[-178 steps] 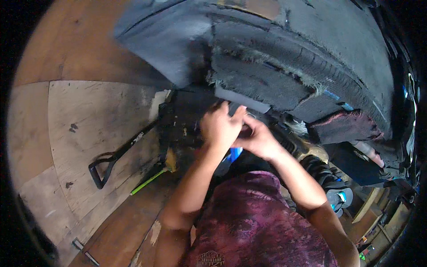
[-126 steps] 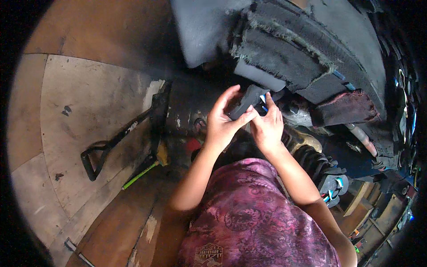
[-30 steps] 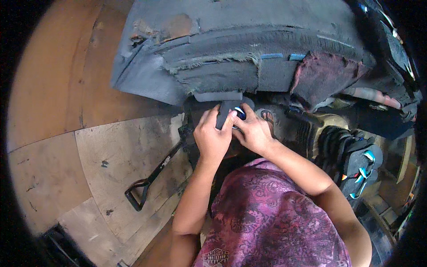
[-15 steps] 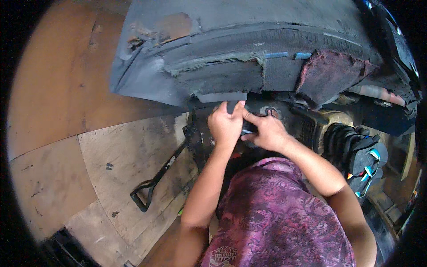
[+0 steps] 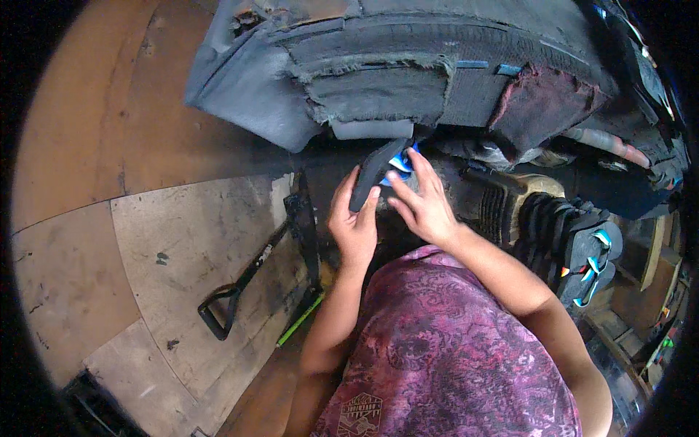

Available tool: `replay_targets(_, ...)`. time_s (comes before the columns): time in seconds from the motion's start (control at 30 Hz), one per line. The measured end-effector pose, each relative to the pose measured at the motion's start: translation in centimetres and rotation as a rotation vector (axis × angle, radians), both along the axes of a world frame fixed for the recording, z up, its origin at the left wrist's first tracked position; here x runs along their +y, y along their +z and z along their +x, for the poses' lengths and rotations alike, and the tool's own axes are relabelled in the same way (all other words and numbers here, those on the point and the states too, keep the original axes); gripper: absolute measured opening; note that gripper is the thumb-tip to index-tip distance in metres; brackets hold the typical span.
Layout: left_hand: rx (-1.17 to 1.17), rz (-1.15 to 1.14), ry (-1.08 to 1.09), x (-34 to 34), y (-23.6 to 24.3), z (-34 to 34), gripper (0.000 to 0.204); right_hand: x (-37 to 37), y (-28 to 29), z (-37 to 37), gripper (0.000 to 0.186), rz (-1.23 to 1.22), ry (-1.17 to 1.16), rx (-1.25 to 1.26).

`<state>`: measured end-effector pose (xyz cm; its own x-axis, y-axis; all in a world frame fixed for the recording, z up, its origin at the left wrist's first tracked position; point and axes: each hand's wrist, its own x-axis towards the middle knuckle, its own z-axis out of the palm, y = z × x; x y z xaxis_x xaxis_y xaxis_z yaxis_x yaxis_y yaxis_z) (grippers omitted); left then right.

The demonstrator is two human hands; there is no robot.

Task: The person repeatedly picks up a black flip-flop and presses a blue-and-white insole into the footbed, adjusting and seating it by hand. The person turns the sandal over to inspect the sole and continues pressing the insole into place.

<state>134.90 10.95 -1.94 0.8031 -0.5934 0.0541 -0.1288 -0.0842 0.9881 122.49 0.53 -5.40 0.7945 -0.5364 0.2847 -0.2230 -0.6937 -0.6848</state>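
A black flip-flop [image 5: 373, 173] with blue and white straps is held tilted in front of my chest, just below the edge of the dark worktop. My left hand [image 5: 354, 227] is closed round its sole, thumb on the near side. The right hand [image 5: 431, 207] is at the strap side, its far fingertips on the blue strap [image 5: 399, 162] and its thumb apart. The parts of the straps behind my right fingers are hidden.
Ragged cloth [image 5: 378, 95] covers the worktop ahead, with a reddish cloth [image 5: 542, 105] hanging beside it. Several black flip-flops [image 5: 590, 251] are stacked at the right. A black D-shaped handle [image 5: 218, 309] stands at the left, near wooden boards [image 5: 189, 255].
The flip-flop has come into clear view between my hands, tilted up with its blue straps showing. My left hand has moved slightly down and left, and the right fingers have spread.
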Motion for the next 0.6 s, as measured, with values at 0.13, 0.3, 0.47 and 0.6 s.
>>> replay_targets(0.13, -0.051, 0.095, -0.042, 3.3, 0.6, 1.2, 0.043, 0.4, -1.1, -0.6, 0.069, 1.515, -0.492, -0.282)
replay_targets(0.3, -0.278, 0.177, -0.191, 2.9, 3.5, 1.6, 0.043, -2.2, -3.0, 2.7, 0.071, 1.942, -0.118, -0.675)
replay_targets(0.47, -0.565, 0.372, -0.244, -0.2, 7.0, 3.6, 0.041, -2.7, -3.0, 6.1, 0.112, 2.033, -0.211, -0.579)
replay_targets(0.6, -0.422, 0.483, -0.269, -2.2, 8.1, 3.8, 0.042, -3.7, -3.4, 6.6, 0.112, 2.105, -0.225, -0.521)
